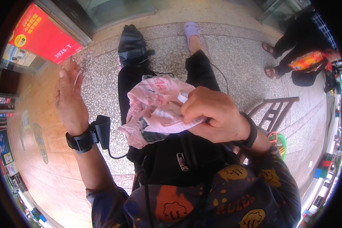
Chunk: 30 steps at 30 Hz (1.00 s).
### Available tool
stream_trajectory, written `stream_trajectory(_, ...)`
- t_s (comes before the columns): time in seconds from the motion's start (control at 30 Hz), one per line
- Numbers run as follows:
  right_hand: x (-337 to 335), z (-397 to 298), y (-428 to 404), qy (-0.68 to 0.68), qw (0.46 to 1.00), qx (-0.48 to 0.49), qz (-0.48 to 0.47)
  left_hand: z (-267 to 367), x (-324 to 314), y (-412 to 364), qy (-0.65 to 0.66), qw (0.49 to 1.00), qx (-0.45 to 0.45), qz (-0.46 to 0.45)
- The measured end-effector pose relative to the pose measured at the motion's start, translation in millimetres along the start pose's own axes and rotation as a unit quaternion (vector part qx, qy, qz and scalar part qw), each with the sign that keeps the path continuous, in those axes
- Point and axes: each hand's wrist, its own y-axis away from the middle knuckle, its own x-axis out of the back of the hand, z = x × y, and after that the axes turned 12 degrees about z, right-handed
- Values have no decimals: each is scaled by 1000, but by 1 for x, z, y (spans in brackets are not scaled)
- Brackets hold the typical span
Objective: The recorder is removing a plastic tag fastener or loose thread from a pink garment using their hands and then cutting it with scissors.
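Across my lap lies a pink cloth garment (156, 97) with a printed pattern, gathered edges and a dark patch near its lower side. My right hand (213, 114) grips its right-hand edge between thumb and curled fingers. A small white tag (183, 97) sticks out beside the knuckles of that hand. Raised well off to the left, apart from the cloth, my left hand (69, 99) has its fingers extended and nothing visible in it. A black strap with a box-shaped device (102, 131) sits on my left wrist, and its cable runs toward my lap.
A black bag (132, 42) rests on the speckled floor ahead, beside my legs. One foot wears a lilac clog (191, 31). To the right are a brown wooden chair (273, 111), a green basket (282, 145) and a standing person (299, 48). A red poster (45, 34) is at upper left.
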Motion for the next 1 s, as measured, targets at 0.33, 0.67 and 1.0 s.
stream_trajectory(0.33,1,1,-4,-11,999,-24,-39,-8,6,0,-55,993,-87,53)
stream_trajectory(0.67,2,9,-7,8,999,-30,-29,-62,7,6,-204,902,251,-286)
stream_trajectory(1.0,1,23,-19,0,998,-61,-26,-107,3,-34,-227,972,-48,-25)
